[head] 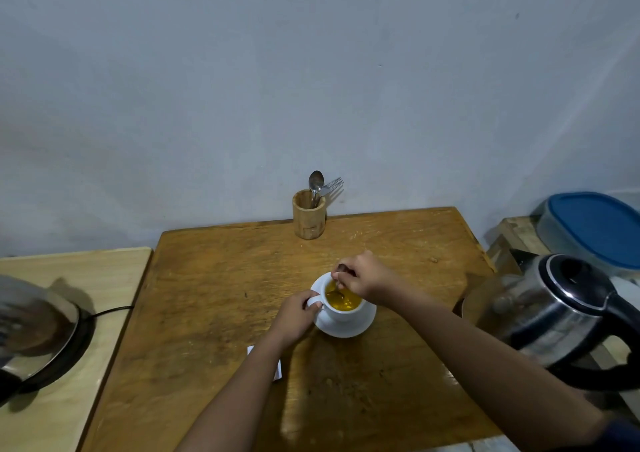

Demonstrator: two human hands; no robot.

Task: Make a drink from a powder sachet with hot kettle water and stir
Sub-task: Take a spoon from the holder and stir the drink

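Note:
A white cup (337, 313) full of yellow-orange drink stands on a white saucer (360, 325) in the middle of the brown wooden table (214, 299). My left hand (294, 314) pinches the cup's handle from the left. My right hand (363, 278) is above the cup's far rim, fingers closed on a metal spoon (336, 290) whose bowl dips into the drink. A white sachet (278, 370) lies flat on the table, mostly hidden under my left forearm. The steel kettle (554, 313) with a black handle stands at the right edge.
A wooden holder (309, 221) with a spoon and forks stands at the table's back edge by the wall. A lighter side table (69, 313) on the left carries a round steel appliance (38, 327) with a black cord. A blue-lidded container (595, 229) sits at far right.

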